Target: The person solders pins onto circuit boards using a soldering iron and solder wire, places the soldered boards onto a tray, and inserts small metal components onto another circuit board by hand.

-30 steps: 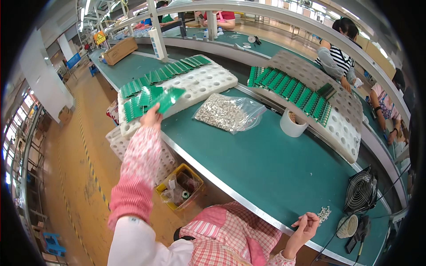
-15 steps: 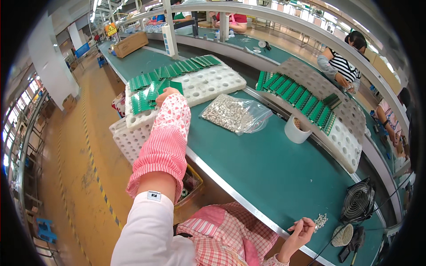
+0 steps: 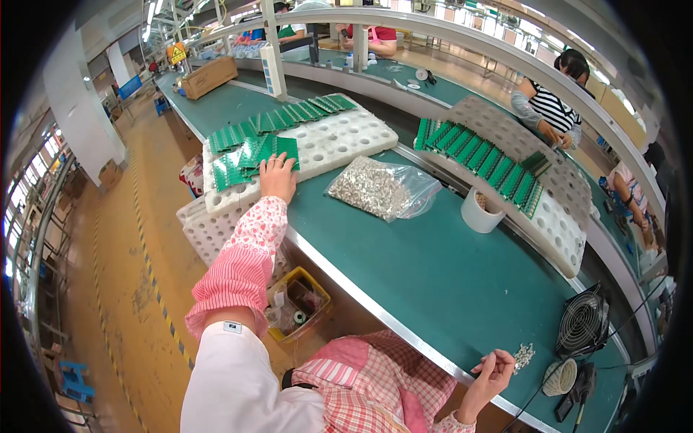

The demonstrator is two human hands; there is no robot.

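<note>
Green worktop (image 3: 404,274), crowded along its far side

Running from ten o'clock round to five, with a pale curved rail (image 3: 447,25) at one and a white upright post (image 3: 271,43) at eleven standing in the way of the view beyond. Past the rail at two, a co-worker in a striped top (image 3: 556,107); at half past ten, a cardboard box (image 3: 209,78).

At eleven, a white perforated foam slab (image 3: 339,141) bearing overlapping green circuit boards (image 3: 292,114). Left hand (image 3: 280,177) at ten, fingers slightly spread on the near board (image 3: 285,146); cannot tell whether pinching or merely touching. Below the worktop edge at seven, near the sleeve, a yellow bin (image 3: 303,328).

At two, a second foam slab (image 3: 554,242) carrying a slanting row of boards (image 3: 480,155). Between both slabs, a clear bag of pale parts (image 3: 368,189); at three, a white roll (image 3: 476,216).

Right hand (image 3: 494,374) between four and five, fingers curled narrowly toward the thumb; cannot tell whether holding something. Just beside, a small heap of pale parts (image 3: 523,356); farther out at four, a black fan (image 3: 581,321) and a woven cup (image 3: 559,377).
</note>
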